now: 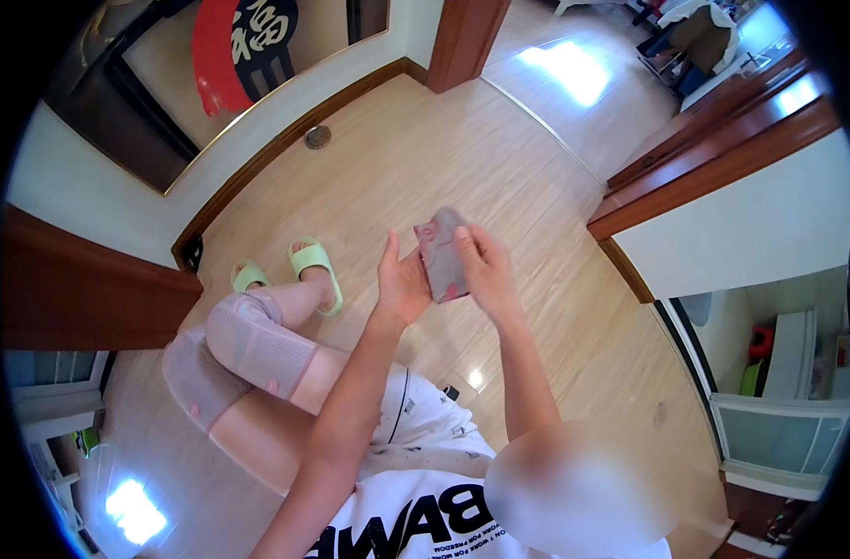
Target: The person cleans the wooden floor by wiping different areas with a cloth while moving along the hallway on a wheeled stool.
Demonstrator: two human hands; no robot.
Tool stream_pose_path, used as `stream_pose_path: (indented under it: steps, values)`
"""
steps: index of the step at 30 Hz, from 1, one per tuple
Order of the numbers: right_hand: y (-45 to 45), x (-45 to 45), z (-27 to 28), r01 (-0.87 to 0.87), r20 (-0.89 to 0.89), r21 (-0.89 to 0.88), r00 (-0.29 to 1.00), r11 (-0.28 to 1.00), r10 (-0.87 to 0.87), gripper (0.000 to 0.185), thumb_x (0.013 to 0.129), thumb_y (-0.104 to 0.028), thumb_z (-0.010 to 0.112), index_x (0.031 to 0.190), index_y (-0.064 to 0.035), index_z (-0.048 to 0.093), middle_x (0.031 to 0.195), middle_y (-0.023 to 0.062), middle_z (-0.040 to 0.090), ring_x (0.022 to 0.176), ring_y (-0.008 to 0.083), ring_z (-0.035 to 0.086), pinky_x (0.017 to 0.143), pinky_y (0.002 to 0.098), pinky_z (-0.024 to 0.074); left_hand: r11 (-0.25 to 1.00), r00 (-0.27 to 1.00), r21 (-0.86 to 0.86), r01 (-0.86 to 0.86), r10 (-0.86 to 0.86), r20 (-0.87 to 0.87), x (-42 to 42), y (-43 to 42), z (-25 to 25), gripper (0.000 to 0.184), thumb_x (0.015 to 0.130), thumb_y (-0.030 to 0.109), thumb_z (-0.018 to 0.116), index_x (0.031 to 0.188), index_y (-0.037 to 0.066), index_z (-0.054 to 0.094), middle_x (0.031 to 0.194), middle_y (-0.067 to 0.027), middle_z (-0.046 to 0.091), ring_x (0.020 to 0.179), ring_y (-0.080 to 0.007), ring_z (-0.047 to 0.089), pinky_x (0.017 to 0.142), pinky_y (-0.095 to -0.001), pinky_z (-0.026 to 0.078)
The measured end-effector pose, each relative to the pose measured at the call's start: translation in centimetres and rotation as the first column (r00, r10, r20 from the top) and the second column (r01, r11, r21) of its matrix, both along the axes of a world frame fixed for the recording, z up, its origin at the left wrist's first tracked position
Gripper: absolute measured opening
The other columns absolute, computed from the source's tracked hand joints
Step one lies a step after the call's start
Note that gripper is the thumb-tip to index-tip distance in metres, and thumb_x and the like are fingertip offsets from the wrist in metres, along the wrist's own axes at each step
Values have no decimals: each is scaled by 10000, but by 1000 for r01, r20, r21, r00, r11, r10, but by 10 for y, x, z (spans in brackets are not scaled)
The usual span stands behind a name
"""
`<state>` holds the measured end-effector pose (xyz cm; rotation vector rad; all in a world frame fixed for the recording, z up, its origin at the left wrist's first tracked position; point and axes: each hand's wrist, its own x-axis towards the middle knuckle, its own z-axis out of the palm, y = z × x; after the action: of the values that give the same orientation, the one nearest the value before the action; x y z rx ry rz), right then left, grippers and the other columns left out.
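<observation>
A folded grey cloth [443, 253] with reddish patches is held up between my two hands, above the floor. My left hand [403, 287] is beside its left edge, palm up, with the thumb stretched away and the fingers partly behind the cloth. On the right side my right hand [485, 270] grips the cloth, thumb on its front face and the other fingers mostly out of sight.
Below are my bent knees in grey knee sleeves [257, 340] and my feet in green slippers [316, 270]. A round metal disc [318, 137] lies on the wooden floor [387, 158] near the wall. Brown door frames [469, 42] stand ahead and to the right.
</observation>
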<state>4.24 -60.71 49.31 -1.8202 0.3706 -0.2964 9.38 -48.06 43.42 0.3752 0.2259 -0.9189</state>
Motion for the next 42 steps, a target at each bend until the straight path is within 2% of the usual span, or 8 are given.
stream_pose_path:
  steps: [9, 13, 18, 24, 27, 30, 36, 42]
  values:
    - [-32, 5, -35, 122, -84, -465, 980, 877, -181, 345, 1013, -330, 535, 980, -15, 672, 870, 200, 674, 826, 229, 668, 670, 371, 497, 974, 975, 211, -85, 37, 221, 4, 2, -3, 383, 945, 277, 668, 1248, 68, 565, 1096, -44, 672, 877, -138, 671, 540, -277, 500]
    - [-23, 11, -66, 196, -159, 240, 974, 951, -161, 388, 992, -357, 583, 1195, -34, 654, 1103, 117, 700, 966, 219, 676, 812, 356, 544, 972, 985, 228, -62, 23, 169, 6, 10, -2, 361, 940, 222, 679, 1245, 63, 569, 1107, -53, 666, 900, -152, 671, 606, -291, 532]
    - [-16, -4, -37, 253, -345, 842, 932, 476, 114, 463, 935, -280, 686, 1338, -82, 575, 1202, 68, 668, 1023, 175, 659, 855, 334, 553, 952, 984, 290, -95, 45, 175, 6, 14, 11, 352, 945, 223, 678, 1235, 47, 583, 1116, -67, 662, 981, -176, 662, 802, -349, 568]
    - [-18, 1, -55, 108, -148, 598, 989, 794, -23, 385, 883, -154, 752, 1233, -59, 621, 1114, 76, 682, 1016, 141, 656, 842, 322, 550, 881, 949, 429, -199, 64, 310, 13, 18, -19, 310, 965, 219, 653, 1241, 91, 593, 1142, -50, 655, 1030, -164, 643, 811, -342, 559]
    - [-2, 9, -59, 215, 26, 32, 976, 976, -216, 374, 836, -68, 744, 1195, -61, 642, 1092, 65, 698, 978, 195, 663, 816, 346, 544, 860, 959, 473, -194, 64, 277, 12, 17, -22, 254, 991, 222, 611, 1229, 135, 598, 1136, -24, 652, 1002, -152, 637, 758, -342, 547]
    - [31, 10, -37, 309, 230, -644, 951, 700, -208, 371, 795, -30, 724, 1159, -66, 661, 1055, 86, 710, 951, 284, 655, 809, 386, 534, 870, 973, 459, -179, 86, 216, 5, 16, 5, 219, 1021, 267, 558, 1209, 159, 592, 1111, -4, 649, 948, -138, 631, 709, -358, 528]
    - [81, 17, -37, 158, 305, -707, 948, 690, 96, 320, 800, -11, 664, 1109, -86, 705, 1114, 85, 710, 1026, 306, 647, 880, 401, 517, 928, 941, 160, -337, 325, 96, 20, 37, 6, 188, 1034, 331, 543, 1039, 147, 585, 983, 8, 620, 896, -143, 612, 760, -357, 515]
    - [127, 42, -34, -49, 357, -630, 868, 775, 345, 279, 794, 24, 654, 1050, -56, 731, 1133, 103, 712, 1108, 324, 643, 952, 434, 517, 843, 918, 381, -379, 292, 269, 60, 96, 11, 132, 974, 141, 634, 1087, 81, 604, 986, -37, 626, 901, -137, 612, 810, -304, 519]
